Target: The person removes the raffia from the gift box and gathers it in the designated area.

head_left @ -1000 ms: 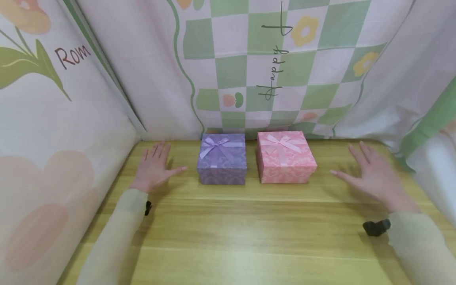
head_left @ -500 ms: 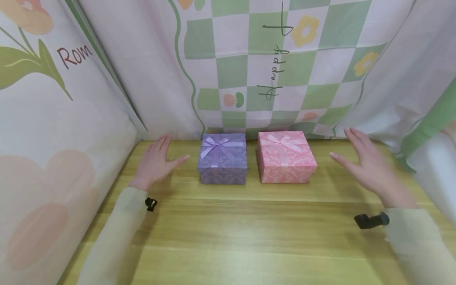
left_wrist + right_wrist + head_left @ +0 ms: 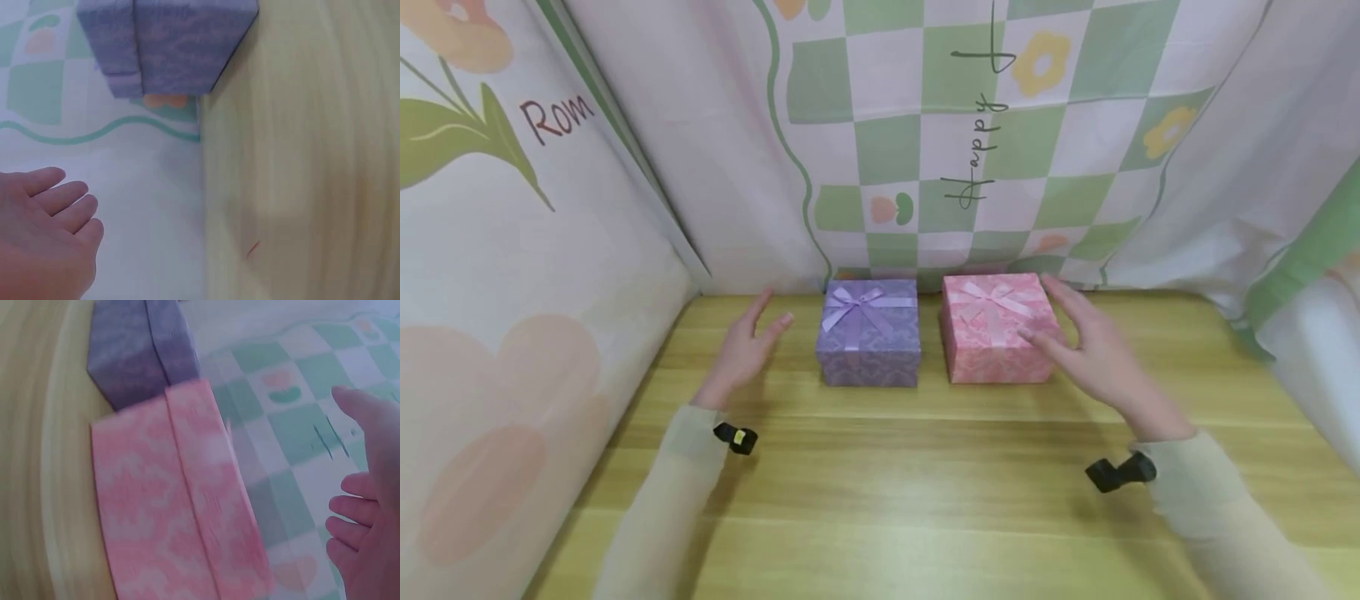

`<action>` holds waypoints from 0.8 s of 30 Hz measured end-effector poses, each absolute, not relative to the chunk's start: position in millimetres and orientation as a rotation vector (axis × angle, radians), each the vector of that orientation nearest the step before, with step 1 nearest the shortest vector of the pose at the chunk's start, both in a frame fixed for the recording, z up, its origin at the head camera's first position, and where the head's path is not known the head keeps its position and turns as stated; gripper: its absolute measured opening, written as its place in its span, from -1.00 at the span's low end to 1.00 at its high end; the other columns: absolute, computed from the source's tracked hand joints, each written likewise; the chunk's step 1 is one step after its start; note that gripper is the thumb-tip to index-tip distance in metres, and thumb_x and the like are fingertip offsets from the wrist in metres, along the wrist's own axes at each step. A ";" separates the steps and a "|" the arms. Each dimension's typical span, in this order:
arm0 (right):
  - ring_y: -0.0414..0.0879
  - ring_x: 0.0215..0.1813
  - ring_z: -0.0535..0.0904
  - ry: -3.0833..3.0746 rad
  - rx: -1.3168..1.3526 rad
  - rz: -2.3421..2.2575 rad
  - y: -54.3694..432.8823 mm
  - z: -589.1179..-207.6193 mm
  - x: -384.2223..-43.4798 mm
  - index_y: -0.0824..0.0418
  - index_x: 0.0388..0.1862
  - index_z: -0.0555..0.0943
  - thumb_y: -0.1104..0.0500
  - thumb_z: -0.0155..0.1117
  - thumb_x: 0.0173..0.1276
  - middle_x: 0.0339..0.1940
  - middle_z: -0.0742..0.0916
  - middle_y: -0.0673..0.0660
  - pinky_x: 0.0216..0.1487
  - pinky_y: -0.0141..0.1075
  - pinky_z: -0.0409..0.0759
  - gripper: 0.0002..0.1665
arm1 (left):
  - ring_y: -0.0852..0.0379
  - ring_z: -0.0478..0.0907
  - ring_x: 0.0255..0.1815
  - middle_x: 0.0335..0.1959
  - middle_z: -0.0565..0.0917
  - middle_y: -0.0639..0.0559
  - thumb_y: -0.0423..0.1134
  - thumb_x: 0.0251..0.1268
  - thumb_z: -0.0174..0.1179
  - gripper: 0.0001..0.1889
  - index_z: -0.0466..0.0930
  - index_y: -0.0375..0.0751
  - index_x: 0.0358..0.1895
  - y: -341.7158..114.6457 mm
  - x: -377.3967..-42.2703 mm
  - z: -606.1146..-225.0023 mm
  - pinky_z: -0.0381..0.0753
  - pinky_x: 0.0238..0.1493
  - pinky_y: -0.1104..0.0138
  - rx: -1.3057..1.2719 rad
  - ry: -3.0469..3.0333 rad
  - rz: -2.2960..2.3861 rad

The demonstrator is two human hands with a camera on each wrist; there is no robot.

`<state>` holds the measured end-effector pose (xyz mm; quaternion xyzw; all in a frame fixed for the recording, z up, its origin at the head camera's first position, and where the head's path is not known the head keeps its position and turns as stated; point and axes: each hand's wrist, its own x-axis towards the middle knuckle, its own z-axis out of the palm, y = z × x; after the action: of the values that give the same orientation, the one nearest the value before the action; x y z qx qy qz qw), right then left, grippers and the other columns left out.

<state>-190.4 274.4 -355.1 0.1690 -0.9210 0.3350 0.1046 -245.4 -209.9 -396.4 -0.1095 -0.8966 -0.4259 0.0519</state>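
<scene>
Side by side on the wooden table stand a purple gift box (image 3: 868,333) and a pink gift box (image 3: 988,358), both lidded and tied with ribbon bows. My right hand (image 3: 1097,358) hovers at the pink box's right side, thumb over its front right corner. In the right wrist view a gap shows between that hand (image 3: 375,506) and the pink box (image 3: 156,506). To the left of the purple box, and apart from it, my left hand (image 3: 741,350) is held with extended fingers. The left wrist view shows that hand (image 3: 50,231) holding nothing, palm visible.
A checked, flowered cloth (image 3: 1000,150) hangs right behind the boxes. Another printed cloth (image 3: 512,275) lines the left side. Bare wooden tabletop (image 3: 887,483) stretches in front of the boxes. Each wrist wears a black device, such as the right one (image 3: 1120,472).
My right hand has moved left, from well beside the pink box to its right edge. My left hand has shifted slightly right and turned more sideways. Both boxes stay in place.
</scene>
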 end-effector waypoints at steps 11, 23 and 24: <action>0.27 0.53 0.22 -2.655 0.654 1.276 193.8 -378.5 -178.8 0.06 0.67 0.16 -0.07 0.37 0.44 0.60 0.30 0.20 0.40 0.31 0.22 -0.05 | -0.10 0.07 0.59 0.60 0.14 -0.15 -0.02 0.54 0.19 -0.21 0.05 -0.29 0.62 -185.1 -235.8 -420.0 0.02 0.55 0.06 -0.433 -2.635 -1.582; 0.13 0.61 0.02 -2.694 0.580 1.514 127.3 -404.6 -175.3 0.10 0.71 -0.16 -0.30 0.28 0.43 0.68 0.00 0.10 0.53 0.08 0.04 0.18 | -0.09 0.10 0.58 0.60 0.10 -0.25 -0.18 0.45 0.31 -0.15 0.01 -0.39 0.61 -162.1 -239.3 -428.6 0.12 0.52 0.15 -0.547 -2.560 -1.696; 0.14 0.61 0.01 -2.690 0.557 1.537 124.0 -407.1 -176.3 0.09 0.71 -0.19 -0.30 0.28 0.42 0.68 -0.03 0.10 0.53 0.09 0.02 0.20 | -0.09 0.10 0.58 0.60 0.10 -0.24 -0.19 0.44 0.32 -0.14 0.01 -0.38 0.61 -160.8 -239.8 -429.4 0.13 0.51 0.15 -0.546 -2.555 -1.710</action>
<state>-176.3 124.0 -407.1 0.1768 -0.8545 0.4884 -0.0030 -239.8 -160.8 -429.4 -0.1748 -0.8181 -0.5478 0.0096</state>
